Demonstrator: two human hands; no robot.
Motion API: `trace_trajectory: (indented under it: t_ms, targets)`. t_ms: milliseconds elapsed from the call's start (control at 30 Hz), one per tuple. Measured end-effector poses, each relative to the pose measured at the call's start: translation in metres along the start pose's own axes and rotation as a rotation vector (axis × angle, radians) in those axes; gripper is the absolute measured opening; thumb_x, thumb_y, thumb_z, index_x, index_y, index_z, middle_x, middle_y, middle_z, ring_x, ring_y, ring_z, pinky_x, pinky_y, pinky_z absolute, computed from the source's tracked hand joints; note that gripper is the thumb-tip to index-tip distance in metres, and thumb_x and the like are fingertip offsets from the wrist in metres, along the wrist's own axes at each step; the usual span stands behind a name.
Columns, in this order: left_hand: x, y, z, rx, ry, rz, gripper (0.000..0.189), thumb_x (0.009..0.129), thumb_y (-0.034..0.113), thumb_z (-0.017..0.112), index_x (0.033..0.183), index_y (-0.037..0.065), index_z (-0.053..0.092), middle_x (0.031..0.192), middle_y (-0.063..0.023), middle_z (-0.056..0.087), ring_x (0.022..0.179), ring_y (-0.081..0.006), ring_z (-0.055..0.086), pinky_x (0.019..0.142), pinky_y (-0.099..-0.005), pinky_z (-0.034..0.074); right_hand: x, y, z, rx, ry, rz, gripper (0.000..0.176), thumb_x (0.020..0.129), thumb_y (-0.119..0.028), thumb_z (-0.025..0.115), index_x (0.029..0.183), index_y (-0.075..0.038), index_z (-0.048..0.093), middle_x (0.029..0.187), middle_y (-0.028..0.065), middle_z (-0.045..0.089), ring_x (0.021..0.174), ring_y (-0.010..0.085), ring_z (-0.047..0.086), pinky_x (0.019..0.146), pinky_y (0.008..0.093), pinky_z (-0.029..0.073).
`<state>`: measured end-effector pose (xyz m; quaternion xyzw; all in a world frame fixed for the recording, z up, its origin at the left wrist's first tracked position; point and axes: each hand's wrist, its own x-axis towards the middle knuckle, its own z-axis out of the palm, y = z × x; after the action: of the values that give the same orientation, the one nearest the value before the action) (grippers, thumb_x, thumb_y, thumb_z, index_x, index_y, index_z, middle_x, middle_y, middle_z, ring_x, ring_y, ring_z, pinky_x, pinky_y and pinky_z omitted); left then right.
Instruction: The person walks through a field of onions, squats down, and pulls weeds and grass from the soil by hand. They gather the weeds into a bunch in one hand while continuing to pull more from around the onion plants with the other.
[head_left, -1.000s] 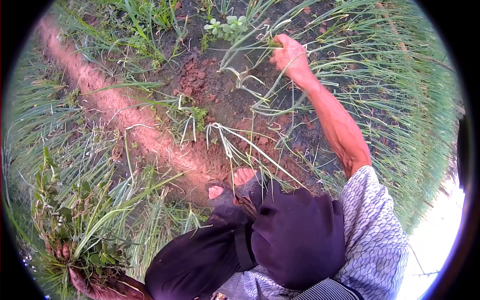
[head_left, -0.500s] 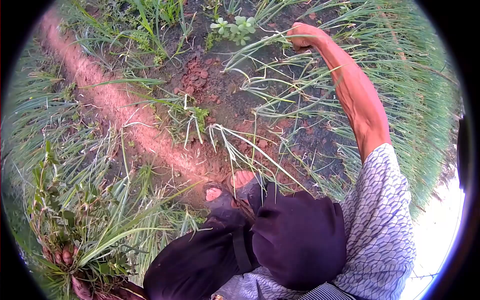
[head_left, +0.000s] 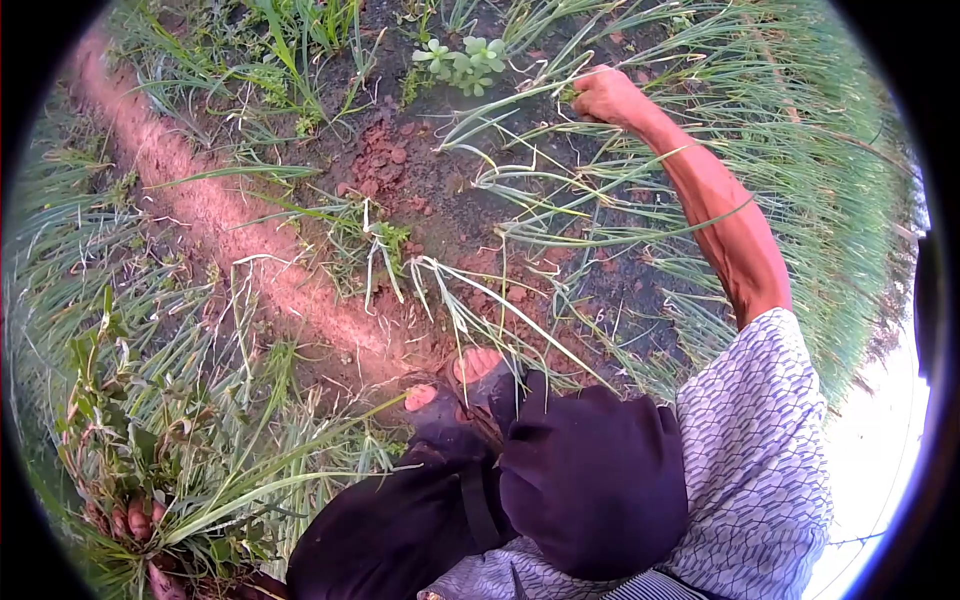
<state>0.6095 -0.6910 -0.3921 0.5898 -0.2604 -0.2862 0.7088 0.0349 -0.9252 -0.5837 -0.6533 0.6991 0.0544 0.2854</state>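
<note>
At the lower left, my left hand (head_left: 138, 518) is closed round a thick bunch of pulled leafy weeds and grass (head_left: 140, 440). My right hand (head_left: 608, 97) reaches out at the upper right among long green onion-like plants (head_left: 560, 185), its fingers pressed together low by the soil. Whatever those fingers pinch is too small to name. Left of it grows a pale green rosette-leaved plant (head_left: 475, 65).
A reddish bare-earth ridge (head_left: 220, 210) runs diagonally from the upper left toward my feet (head_left: 475, 365). Dense green stalks (head_left: 830, 200) fill the right side. Grassy weeds (head_left: 310, 60) grow at the top, and crumbled red soil (head_left: 380, 160) lies near the middle.
My right hand has moved slightly down in the view and turned, showing more of its back and fingers. My left hand still holds the bunch, and the whole view has shifted slightly.
</note>
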Motion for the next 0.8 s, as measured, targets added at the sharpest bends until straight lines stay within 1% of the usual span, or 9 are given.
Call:
trace_trajectory:
  t_ms: [33, 67, 267, 400, 433, 567, 667, 700, 800]
  targets:
    - [0.001, -0.001, 0.002, -0.001, -0.008, -0.006, 0.041, 0.086, 0.021, 0.057, 0.123, 0.004, 0.052, 0.111, -0.0113, 0.059, 0.099, -0.0248, 0.059, 0.084, -0.0395, 0.053, 0.011, -0.008, 0.013, -0.310, 0.123, -0.167, 0.029, 0.067, -0.028, 0.067, 0.076, -0.001, 0.067, 0.078, 0.0213, 0.065, 0.072, 0.0374, 0.063, 0.069, 0.0422, 0.052]
    - [0.002, -0.001, 0.004, -0.002, -0.014, -0.007, 0.041, 0.086, 0.021, 0.057, 0.123, 0.004, 0.052, 0.111, -0.0113, 0.059, 0.099, -0.0248, 0.059, 0.084, -0.0395, 0.053, 0.017, -0.012, 0.017, -0.276, 0.008, -0.035, 0.033, 0.069, -0.029, 0.068, 0.085, 0.000, 0.069, 0.089, 0.0239, 0.066, 0.088, 0.0376, 0.064, 0.078, 0.0438, 0.051]
    - [-0.001, 0.001, -0.003, 0.004, 0.008, -0.010, 0.041, 0.086, 0.021, 0.057, 0.123, 0.004, 0.051, 0.111, -0.0114, 0.059, 0.099, -0.0248, 0.059, 0.084, -0.0395, 0.052, 0.055, 0.012, 0.060, -0.283, 0.055, -0.123, 0.030, 0.077, -0.026, 0.064, 0.085, 0.002, 0.067, 0.094, 0.0240, 0.066, 0.093, 0.0384, 0.064, 0.080, 0.0455, 0.051]
    - [-0.004, -0.005, -0.004, -0.002, 0.013, -0.028, 0.041, 0.086, 0.021, 0.057, 0.123, 0.004, 0.051, 0.111, -0.0115, 0.059, 0.099, -0.0249, 0.059, 0.084, -0.0395, 0.052, 0.042, 0.025, 0.047, -0.555, 0.116, -0.347, 0.023, 0.077, -0.022, 0.059, 0.078, 0.001, 0.065, 0.096, 0.0225, 0.066, 0.091, 0.0398, 0.063, 0.077, 0.0477, 0.051]
    - [-0.004, -0.005, -0.004, 0.000, 0.011, -0.030, 0.041, 0.086, 0.021, 0.057, 0.123, 0.004, 0.051, 0.111, -0.0115, 0.059, 0.099, -0.0249, 0.059, 0.084, -0.0395, 0.052, 0.040, 0.028, 0.048, -0.614, 0.167, -0.303, 0.023, 0.080, -0.021, 0.059, 0.083, 0.002, 0.062, 0.093, 0.0243, 0.065, 0.089, 0.0421, 0.063, 0.076, 0.0491, 0.051]
    - [-0.003, -0.006, 0.002, 0.002, -0.008, -0.040, 0.041, 0.086, 0.021, 0.057, 0.123, 0.004, 0.051, 0.111, -0.0116, 0.058, 0.099, -0.0249, 0.059, 0.085, -0.0395, 0.052, 0.038, 0.020, 0.056, -0.098, 0.340, 0.032, 0.028, 0.085, -0.021, 0.058, 0.099, 0.003, 0.057, 0.091, 0.0269, 0.064, 0.089, 0.0441, 0.061, 0.077, 0.0506, 0.049]
    - [-0.003, -0.003, 0.003, 0.008, -0.013, -0.039, 0.041, 0.086, 0.020, 0.057, 0.124, 0.004, 0.050, 0.111, -0.0117, 0.058, 0.099, -0.0249, 0.059, 0.085, -0.0395, 0.052, 0.047, 0.015, 0.061, -0.263, 0.277, -0.157, 0.027, 0.084, -0.020, 0.059, 0.096, 0.004, 0.058, 0.090, 0.0263, 0.064, 0.088, 0.0432, 0.062, 0.077, 0.0495, 0.050]
    - [-0.003, -0.001, 0.002, 0.013, -0.012, -0.039, 0.042, 0.086, 0.020, 0.057, 0.124, 0.004, 0.050, 0.111, -0.0117, 0.058, 0.099, -0.0249, 0.059, 0.085, -0.0395, 0.052, 0.043, 0.015, 0.059, -0.189, 0.244, -0.049, 0.026, 0.086, -0.022, 0.056, 0.094, 0.002, 0.059, 0.089, 0.0249, 0.065, 0.088, 0.0413, 0.063, 0.077, 0.0483, 0.050]
    - [-0.007, 0.001, -0.001, 0.014, -0.004, -0.035, 0.042, 0.086, 0.020, 0.057, 0.124, 0.004, 0.050, 0.111, -0.0117, 0.058, 0.099, -0.0249, 0.059, 0.085, -0.0395, 0.052, 0.041, 0.004, 0.058, -0.284, 0.250, -0.020, 0.024, 0.087, -0.022, 0.052, 0.093, 0.000, 0.060, 0.086, 0.0228, 0.065, 0.084, 0.0391, 0.064, 0.075, 0.0467, 0.051]
